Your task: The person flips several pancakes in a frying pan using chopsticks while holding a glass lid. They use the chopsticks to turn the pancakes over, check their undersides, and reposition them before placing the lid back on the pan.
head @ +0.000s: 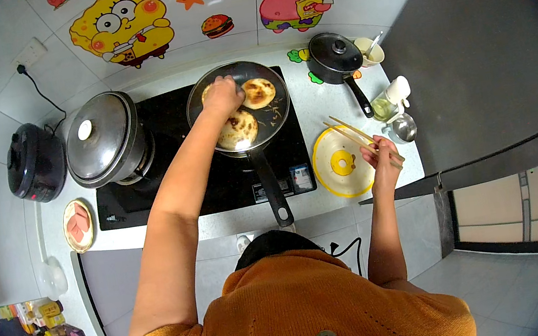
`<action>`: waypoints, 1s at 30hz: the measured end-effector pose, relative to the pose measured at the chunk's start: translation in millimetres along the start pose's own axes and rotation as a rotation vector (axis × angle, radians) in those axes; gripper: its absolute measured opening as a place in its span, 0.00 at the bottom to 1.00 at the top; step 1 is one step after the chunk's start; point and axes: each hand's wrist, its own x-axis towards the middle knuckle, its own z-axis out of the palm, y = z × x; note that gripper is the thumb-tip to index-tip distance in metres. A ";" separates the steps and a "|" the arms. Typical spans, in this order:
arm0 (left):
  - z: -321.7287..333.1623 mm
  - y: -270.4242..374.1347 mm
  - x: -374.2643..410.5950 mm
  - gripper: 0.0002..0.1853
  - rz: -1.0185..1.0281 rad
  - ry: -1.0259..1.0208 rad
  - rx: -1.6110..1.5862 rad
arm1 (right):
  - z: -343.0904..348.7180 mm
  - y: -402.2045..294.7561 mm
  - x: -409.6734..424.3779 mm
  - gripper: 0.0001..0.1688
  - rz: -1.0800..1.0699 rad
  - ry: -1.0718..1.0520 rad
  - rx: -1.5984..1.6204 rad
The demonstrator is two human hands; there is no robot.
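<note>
My left hand [225, 97] is over the black frying pan [268, 70], with its fingers closed down among the flatbreads. Whether it grips one is hidden by the hand itself. A browned flatbread [259, 93] lies right of the hand. Another flatbread [238, 130], nearer to me, is partly covered by my left wrist, and the edge of a third shows at the hand's far left. Shreds of food [275, 113] stick to the pan's right side. My right hand [381, 156] holds a pair of wooden chopsticks [348, 133] above a yellow-rimmed plate [326, 180].
A lidded steel pot [103, 136] stands on the left burner of the black cooktop [173, 199]. Beside the cooktop sits a small plate of pink slices [79, 227]. A lidded black saucepan [335, 54], an oil bottle [389, 100] and a metal cup [402, 128] line the right side. The pan's handle [272, 188] overhangs the counter edge.
</note>
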 end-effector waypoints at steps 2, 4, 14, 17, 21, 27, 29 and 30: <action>-1.3 0.6 0.2 0.22 -0.002 -0.018 0.008 | -0.9 0.0 0.0 0.14 0.006 0.004 -0.002; -0.7 -0.4 1.8 0.22 -0.007 -0.036 0.009 | -2.2 0.1 0.8 0.15 0.006 0.006 -0.009; 3.1 -5.5 5.5 0.24 -0.004 -0.061 0.002 | -5.9 4.8 2.1 0.17 0.008 0.004 -0.027; 5.9 -7.8 6.4 0.23 0.002 -0.058 0.019 | -4.4 5.8 1.8 0.17 0.002 -0.009 -0.027; -2.2 2.7 -4.8 0.23 -0.004 -0.003 -0.006 | -0.7 5.3 1.5 0.15 0.020 0.006 -0.020; 0.5 6.7 -4.5 0.23 -0.002 -0.010 -0.005 | -4.3 15.3 -1.8 0.14 0.011 -0.009 -0.087; -1.2 8.6 -5.7 0.23 -0.011 0.006 -0.009 | -8.8 15.8 -3.5 0.13 -0.005 -0.008 -0.081; -1.5 8.4 -6.9 0.23 -0.017 0.012 -0.009 | -10.9 16.2 -6.0 0.13 -0.011 -0.007 -0.082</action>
